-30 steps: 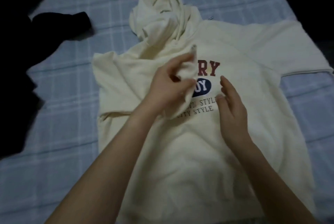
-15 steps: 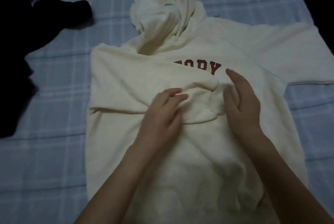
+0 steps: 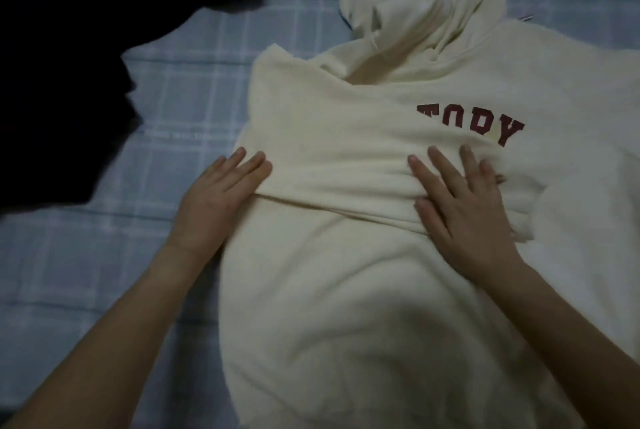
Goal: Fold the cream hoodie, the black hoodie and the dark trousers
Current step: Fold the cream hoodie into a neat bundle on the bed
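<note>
Both hands [image 3: 346, 207] flat on cream hoodie [image 3: 346, 307], sleeve folded across chest

Cream hoodie [image 3: 363, 290], blue plaid sheet [image 3: 180, 110]

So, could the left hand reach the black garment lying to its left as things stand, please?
Probably yes. The left hand rests flat at the cream hoodie's folded edge, holding nothing, and only checked sheet lies between it and the black garment. Nothing seems to block the way.
</note>
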Demonstrator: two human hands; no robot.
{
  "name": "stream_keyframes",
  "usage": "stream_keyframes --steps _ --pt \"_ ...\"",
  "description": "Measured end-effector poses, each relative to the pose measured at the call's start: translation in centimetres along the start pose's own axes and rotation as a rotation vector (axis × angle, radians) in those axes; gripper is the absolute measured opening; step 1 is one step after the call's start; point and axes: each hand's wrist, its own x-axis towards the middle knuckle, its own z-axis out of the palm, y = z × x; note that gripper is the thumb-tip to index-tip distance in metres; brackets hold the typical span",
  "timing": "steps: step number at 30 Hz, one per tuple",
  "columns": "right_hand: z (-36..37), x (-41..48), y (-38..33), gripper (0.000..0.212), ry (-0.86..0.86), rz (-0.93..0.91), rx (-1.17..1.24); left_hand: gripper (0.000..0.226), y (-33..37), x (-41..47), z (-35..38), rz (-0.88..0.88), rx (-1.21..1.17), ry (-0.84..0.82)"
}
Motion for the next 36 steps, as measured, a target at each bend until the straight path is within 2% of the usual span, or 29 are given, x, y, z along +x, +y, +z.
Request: stream_keyframes --steps 2,3,5,8,10,12,15,19,22,25,27,29,31,33,36 --pt "-0.3 -0.4 0.1 0.056 -0.044 -0.008 -0.010 0.062 -0.2 -0.2 -0.3 -0.001 -0.005 -0.086" --pt "-0.7 -0.3 -0.1 0.056 -0.057 0.007 0.013 0.059 0.0 0.1 -0.9 -0.002 0.002 -0.108" --pt "-1.9 0.5 -0.9 0.056 -0.019 0.030 0.069 0.049 1.6 1.7 -2.7 0.000 0.025 -0.064" --pt "-2.4 2.0 -1.6 0.056 0.052 0.043 0.006 0.054 5.4 5.3 -4.0 0.034 0.002 -0.048" --pt "-1.6 2.4 -0.8 0.056 0.023 0.088 -0.066 0.057 6.7 7.5 -2.2 0.077 0.010 -0.105" --pt "-0.6 2.3 0.6 0.056 0.002 0.095 -0.091 0.058 6.1 9.0 0.2 0.041 0.025 -0.179" --pt "0.7 2.3 1.3 0.056 0.004 0.091 -0.083 0.058 4.4 9.4 2.9 -0.004 0.051 -0.199" --pt "0.8 2.5 1.3 0.056 0.007 0.092 -0.047 0.058 4.8 9.4 2.7 0.002 0.019 -0.203" --pt "0.5 2.2 1.0 0.055 -0.007 0.092 -0.037 0.060 5.3 9.6 1.4 -0.052 0.020 -0.275" --pt "0.3 2.5 1.0 0.055 -0.003 0.055 0.055 0.062 7.4 10.7 -0.4 -0.126 0.075 -0.334" --pt "-1.0 2.4 1.9 0.053 0.033 -0.020 0.217 0.057 10.0 12.3 -1.2 -0.115 0.077 -0.259" --pt "-2.9 1.6 3.9 0.046 0.171 -0.030 0.357 0.054 13.3 14.2 -1.1 -0.061 -0.020 -0.149" --pt "-4.8 -0.5 7.4 0.040 0.372 0.099 0.426 0.054 17.9 16.1 -0.3 0.024 -0.095 -0.078" --pt "-6.4 -3.5 11.8 0.037 0.508 0.302 0.522 0.054 23.1 18.3 0.7 0.085 -0.156 -0.061" --pt "-8.5 -7.4 19.1 0.032 0.559 0.693 0.743 0.055 30.8 22.1 2.5 0.161 -0.215 -0.063"
